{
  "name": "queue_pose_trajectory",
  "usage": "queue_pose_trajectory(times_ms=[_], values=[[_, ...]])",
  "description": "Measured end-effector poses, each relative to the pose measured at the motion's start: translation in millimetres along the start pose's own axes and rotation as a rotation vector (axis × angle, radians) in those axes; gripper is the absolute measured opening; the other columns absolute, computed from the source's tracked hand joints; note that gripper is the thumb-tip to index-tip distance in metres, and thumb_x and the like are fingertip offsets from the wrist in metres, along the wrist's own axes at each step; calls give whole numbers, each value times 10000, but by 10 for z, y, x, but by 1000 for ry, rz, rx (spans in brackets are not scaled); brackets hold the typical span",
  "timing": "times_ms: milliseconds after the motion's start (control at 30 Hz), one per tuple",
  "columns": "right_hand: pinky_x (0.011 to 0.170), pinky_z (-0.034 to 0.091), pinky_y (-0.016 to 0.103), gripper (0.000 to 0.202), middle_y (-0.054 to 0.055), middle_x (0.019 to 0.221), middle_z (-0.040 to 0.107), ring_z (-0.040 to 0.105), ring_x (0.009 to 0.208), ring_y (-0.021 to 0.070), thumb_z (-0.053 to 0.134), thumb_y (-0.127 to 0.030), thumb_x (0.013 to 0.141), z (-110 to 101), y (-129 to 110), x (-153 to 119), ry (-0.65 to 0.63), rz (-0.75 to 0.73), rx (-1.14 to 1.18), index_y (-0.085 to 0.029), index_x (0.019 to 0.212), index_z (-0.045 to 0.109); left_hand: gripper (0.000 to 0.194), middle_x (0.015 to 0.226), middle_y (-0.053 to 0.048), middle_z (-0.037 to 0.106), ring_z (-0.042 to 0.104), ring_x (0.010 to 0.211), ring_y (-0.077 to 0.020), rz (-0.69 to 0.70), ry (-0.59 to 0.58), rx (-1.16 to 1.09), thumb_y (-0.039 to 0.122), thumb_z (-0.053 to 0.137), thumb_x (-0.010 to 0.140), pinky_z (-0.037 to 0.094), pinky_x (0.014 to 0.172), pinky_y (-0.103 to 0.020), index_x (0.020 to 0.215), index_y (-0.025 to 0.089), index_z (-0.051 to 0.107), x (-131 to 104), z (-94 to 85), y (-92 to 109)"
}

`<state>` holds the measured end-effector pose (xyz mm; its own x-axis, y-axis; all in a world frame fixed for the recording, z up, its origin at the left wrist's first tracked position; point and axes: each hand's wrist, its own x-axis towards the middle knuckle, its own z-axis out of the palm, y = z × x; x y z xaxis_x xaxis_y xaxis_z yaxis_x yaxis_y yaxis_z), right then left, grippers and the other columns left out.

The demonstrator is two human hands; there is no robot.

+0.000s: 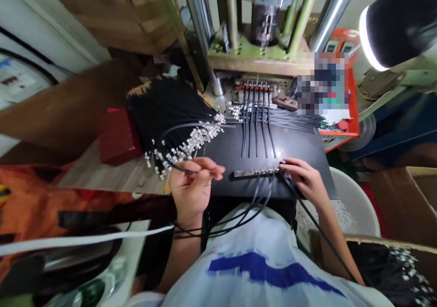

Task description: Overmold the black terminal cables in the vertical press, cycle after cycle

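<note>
My left hand (193, 186) is closed, palm up, on a thin black cable (170, 163). That cable loops up and over the heap of cables, its free end pointing right. With its fingertips pinched, my right hand (305, 179) holds another black cable (316, 223) at the right end of a narrow metal bar (243, 173). Several cables with small metal ends sit in the bar and curve down past my left wrist. Beyond it, a row of black cables (256, 138) runs from a fixture (254, 88) under the press toward me.
A large heap of black cables (167, 102) with white-silver connectors lies left, beside a dark red box (119, 136). The green press (252, 59) stands ahead. An orange crate (353, 120), a lamp (392, 25) and a white tub (367, 207) are on the right.
</note>
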<state>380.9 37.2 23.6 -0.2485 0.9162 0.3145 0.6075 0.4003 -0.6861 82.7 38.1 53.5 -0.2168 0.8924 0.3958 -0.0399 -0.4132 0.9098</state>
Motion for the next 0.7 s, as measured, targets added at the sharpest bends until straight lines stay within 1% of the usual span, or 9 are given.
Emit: queue_pose_trajectory(times_ms=[67, 167, 233, 267, 367, 433, 500, 633, 700], values=[[1000, 483, 398, 257, 56, 1245, 662, 615, 1148, 220, 528, -255, 930, -163, 52, -90, 61, 62, 11, -275, 1117, 702, 90, 906, 18, 636, 700, 802, -131, 138, -83, 159, 263, 670, 863, 565, 693, -259, 822, 211, 610, -85, 86, 27], [988, 497, 431, 247, 60, 1169, 694, 656, 1067, 231, 608, -290, 887, -451, 185, -326, 328, 213, -38, -265, 1112, 707, 89, 907, -3, 661, 682, 910, -145, 181, -362, 419, 229, 652, 876, 535, 840, -284, 791, 202, 662, -127, 197, -119], [948, 523, 441, 276, 69, 1114, 713, 680, 997, 234, 645, -334, 858, -644, 289, -527, 496, 330, -90, -247, 1113, 706, 152, 882, -9, 651, 649, 879, -134, 164, -506, 503, 263, 628, 890, 504, 831, -267, 755, 193, 636, -100, 255, -256], [932, 532, 444, 287, 74, 1090, 720, 688, 972, 237, 652, -356, 850, -728, 334, -630, 547, 377, -112, -237, 1106, 708, 184, 856, -7, 632, 627, 848, -129, 155, -553, 532, 267, 608, 899, 490, 812, -261, 732, 189, 609, -74, 281, -305], [913, 541, 449, 276, 79, 1026, 740, 699, 939, 248, 642, -407, 847, -876, 401, -867, 568, 454, -161, -223, 1035, 728, 221, 764, 10, 551, 567, 755, -122, 124, -637, 618, 229, 541, 912, 453, 722, -239, 694, 193, 525, 35, 337, -318], [879, 556, 429, 250, 71, 989, 748, 703, 927, 250, 626, -413, 856, -849, 376, -910, 528, 447, -196, -227, 982, 736, 218, 744, 20, 530, 549, 725, -122, 91, -681, 697, 191, 525, 891, 433, 668, -226, 677, 204, 485, 114, 366, -240], [836, 569, 390, 220, 57, 970, 752, 705, 920, 242, 603, -392, 877, -719, 306, -834, 465, 398, -212, -235, 958, 735, 209, 744, 25, 539, 556, 725, -127, 70, -747, 766, 147, 531, 852, 428, 639, -221, 664, 212, 467, 179, 409, -151], [865, 550, 360, 201, 52, 1037, 731, 682, 962, 214, 540, -314, 932, -272, 109, -445, 260, 205, -174, -237, 1038, 692, 214, 731, 25, 553, 581, 715, -151, 99, -858, 849, 82, 547, 773, 451, 624, -243, 635, 219, 459, 257, 478, -118], [863, 535, 388, 233, 62, 1114, 702, 653, 993, 229, 543, -305, 932, -56, 27, -254, 165, 126, -243, -245, 1127, 655, 187, 752, 26, 581, 595, 716, -154, 77, -902, 823, 75, 538, 766, 469, 621, -244, 669, 229, 496, 304, 403, -167]])
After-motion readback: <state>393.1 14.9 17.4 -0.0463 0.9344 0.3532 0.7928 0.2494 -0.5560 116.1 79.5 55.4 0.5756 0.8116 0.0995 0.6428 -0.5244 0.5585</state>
